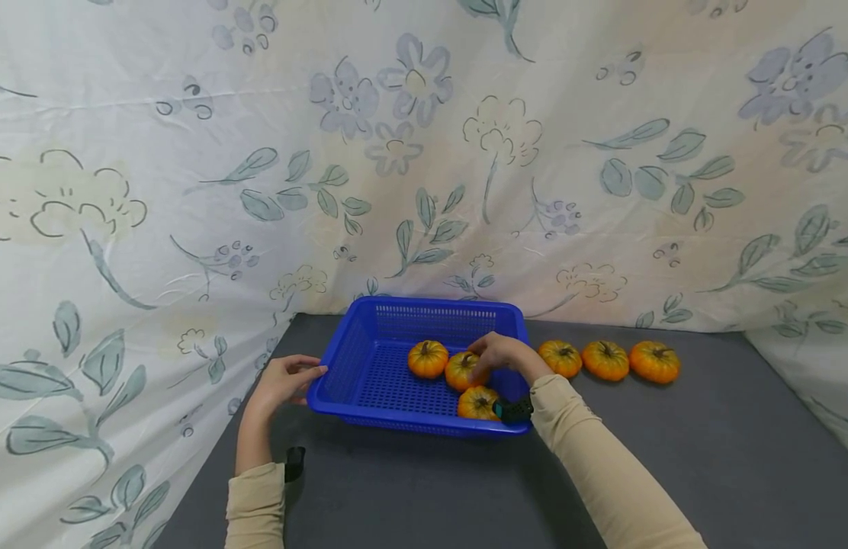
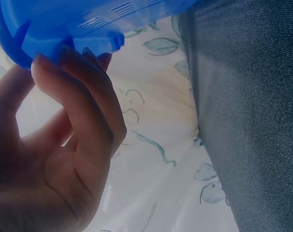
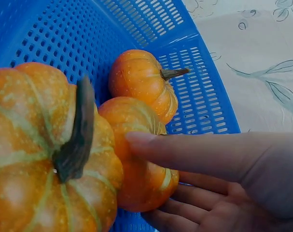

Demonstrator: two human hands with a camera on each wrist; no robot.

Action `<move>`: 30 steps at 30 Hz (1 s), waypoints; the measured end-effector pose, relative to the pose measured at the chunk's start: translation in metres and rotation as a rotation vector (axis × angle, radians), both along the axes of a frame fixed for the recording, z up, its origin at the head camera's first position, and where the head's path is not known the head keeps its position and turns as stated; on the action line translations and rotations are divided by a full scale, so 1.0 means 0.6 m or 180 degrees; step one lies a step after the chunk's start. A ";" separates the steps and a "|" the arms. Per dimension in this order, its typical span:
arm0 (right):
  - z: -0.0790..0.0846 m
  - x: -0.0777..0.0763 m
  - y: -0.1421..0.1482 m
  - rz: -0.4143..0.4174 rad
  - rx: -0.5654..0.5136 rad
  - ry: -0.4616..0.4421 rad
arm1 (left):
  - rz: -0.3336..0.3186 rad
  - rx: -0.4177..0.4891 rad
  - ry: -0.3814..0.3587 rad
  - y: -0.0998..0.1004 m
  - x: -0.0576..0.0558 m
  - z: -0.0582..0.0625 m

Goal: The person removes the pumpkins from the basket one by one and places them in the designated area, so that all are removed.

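Note:
A blue plastic basket (image 1: pixel 410 421) holds 3 small orange pumpkins. My left hand (image 1: pixel 287 385) grips its left rim, and the left wrist view shows curled fingers (image 2: pixel 88 96) against the blue edge. Inside the basket, my right hand (image 1: pixel 502 354) holds the middle pumpkin (image 1: pixel 460 372); in the right wrist view the thumb lies on one side of this pumpkin (image 3: pixel 136 169) and the fingers on the other. One pumpkin (image 1: pixel 427 359) sits to its left, towards the back. Another pumpkin (image 1: pixel 477 404) lies nearer the front wall, partly behind the right wrist.
To the right of the basket, a pumpkin (image 1: pixel 560 357), a second pumpkin (image 1: pixel 605 361) and a third pumpkin (image 1: pixel 655 362) stand in a row on the dark grey table (image 1: pixel 698 450). A flower-printed cloth (image 1: pixel 424 175) hangs behind the table and along its sides.

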State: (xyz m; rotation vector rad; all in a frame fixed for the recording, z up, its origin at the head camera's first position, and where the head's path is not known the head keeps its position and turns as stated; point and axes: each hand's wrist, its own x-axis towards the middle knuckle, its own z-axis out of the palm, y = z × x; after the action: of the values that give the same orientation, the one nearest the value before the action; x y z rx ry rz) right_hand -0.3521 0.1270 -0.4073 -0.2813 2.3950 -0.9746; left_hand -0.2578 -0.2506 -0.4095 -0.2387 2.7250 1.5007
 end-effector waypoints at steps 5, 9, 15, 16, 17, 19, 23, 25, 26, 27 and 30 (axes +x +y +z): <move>0.004 0.001 0.002 0.0147 0.0057 -0.0064 | 0.0020 -0.0043 -0.0004 0.001 -0.001 0.000; 0.006 0.002 0.001 0.0191 0.0045 -0.0086 | 0.0023 -0.0020 -0.0004 0.001 -0.001 0.000; -0.004 -0.003 -0.001 0.0114 -0.0024 -0.0088 | 0.0031 -0.0002 0.0013 0.000 0.000 -0.002; -0.004 -0.002 -0.002 0.0105 -0.0029 -0.0092 | 0.0036 -0.0003 0.0015 0.000 0.001 -0.002; -0.004 -0.001 -0.002 0.0097 -0.0037 -0.0094 | 0.0037 -0.0003 0.0017 0.000 0.001 -0.003; -0.003 0.000 -0.002 0.0096 -0.0048 -0.0088 | 0.0033 -0.0005 0.0018 -0.001 0.001 -0.003; -0.002 0.002 -0.002 0.0109 -0.0058 -0.0052 | 0.0035 0.0000 0.0011 -0.002 0.000 -0.005; -0.001 0.003 -0.002 0.0106 -0.0061 -0.0044 | 0.0037 -0.0002 0.0009 -0.002 0.000 -0.005; -0.001 0.003 -0.002 0.0099 -0.0061 -0.0046 | 0.0037 -0.0004 0.0007 -0.002 0.000 -0.006; 0.000 0.003 -0.002 0.0094 -0.0055 -0.0045 | 0.0033 -0.0004 0.0003 -0.002 0.000 -0.006; 0.000 0.002 -0.002 0.0054 -0.0071 -0.0073 | 0.0028 0.0003 -0.0004 -0.002 0.000 -0.005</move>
State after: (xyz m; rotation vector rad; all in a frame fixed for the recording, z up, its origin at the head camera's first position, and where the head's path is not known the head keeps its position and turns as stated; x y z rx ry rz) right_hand -0.3510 0.1257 -0.4074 -0.2964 2.3587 -0.9922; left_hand -0.2578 -0.2516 -0.4126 -0.2519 2.7259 1.5034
